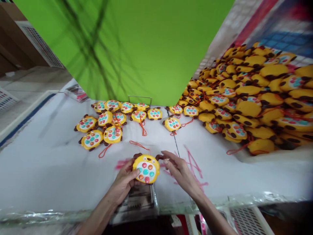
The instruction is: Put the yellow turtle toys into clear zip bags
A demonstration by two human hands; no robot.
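Observation:
My left hand (126,179) is closed around the left side of a yellow dog-faced toy (153,160), its thumb lying on the white front. Raised pink, orange and teal dots cover that front, and brown ears stick out at the top. My right hand (179,169) is at the toy's right ear, fingers curved and slightly apart; whether the tips touch the ear is unclear. An orange cord loop (139,144) lies just above the toy. Beneath the toy, a clear plastic-looking packet (140,199) sits at the table edge, partly hidden.
Several similar toys (91,139) lie in a loose group at the back left of the white table (49,163). A big heap of them (249,109) fills the right side. A tall green panel (146,49) stands behind, with a thin wire bracket (140,97) at its base.

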